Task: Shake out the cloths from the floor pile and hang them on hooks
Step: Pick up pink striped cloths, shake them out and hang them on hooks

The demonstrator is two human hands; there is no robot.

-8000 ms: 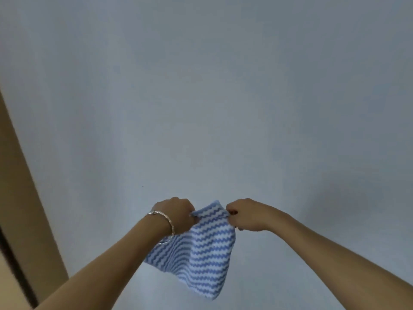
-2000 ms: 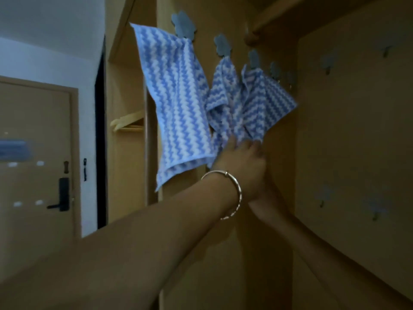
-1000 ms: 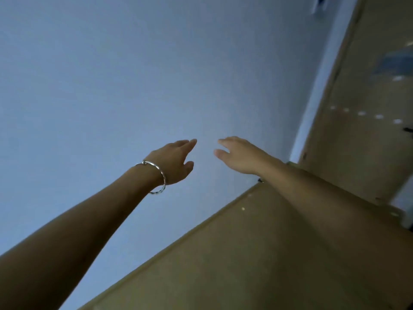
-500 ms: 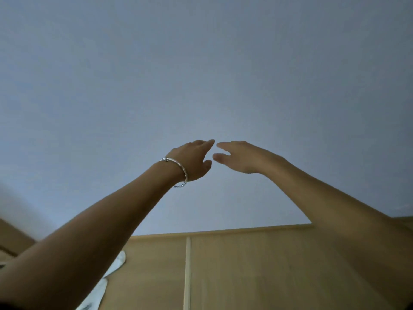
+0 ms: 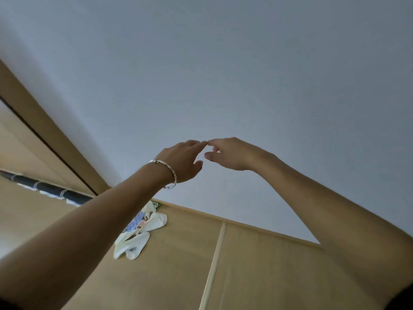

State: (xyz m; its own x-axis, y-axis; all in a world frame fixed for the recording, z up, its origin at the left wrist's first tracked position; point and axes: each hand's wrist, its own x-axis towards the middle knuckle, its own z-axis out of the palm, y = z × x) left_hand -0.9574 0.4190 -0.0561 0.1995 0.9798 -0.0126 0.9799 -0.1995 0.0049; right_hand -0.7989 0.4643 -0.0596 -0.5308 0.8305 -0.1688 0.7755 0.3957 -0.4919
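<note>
Head view, tipped down and forward. Both arms stretched out in front of a pale wall [image 5: 223,63].

Left hand [image 5: 181,163], bracelet [image 5: 166,174] at the wrist: fingers straight and loose, thumb apart below, nothing held. Right hand [image 5: 232,155]: fingers loosely bent, thumb out, likewise nothing held. Fingertips [image 5: 201,143] of the two hands almost meeting, possibly touching; cannot tell which. No cloth between them.

Pile [image 5: 139,233] of cloths lying on the wooden floor [image 5: 268,265], close to the foot of the wall, beyond the left forearm and partly hidden by it. Well apart from both hands. Mostly cream or white pieces, with a blue striped cloth [image 5: 135,221] in among them and a bit of pink. Count not readable; looks like several.

Hooks: not in view. Cannot tell how many cloths already hung, if any.

Judgement on progress: between cloths. Nothing in hand, nothing being shaken. Pile plainly not used up, so task unfinished. Left to do for each cloth in the pile: reach down, pick one up, shake open, carry to a hook, hang. Share done against share left not to be fixed from this view.

Dark striped strip [image 5: 44,189] on the floor at far left, beside a door frame [image 5: 55,142]; nature unclear.
</note>
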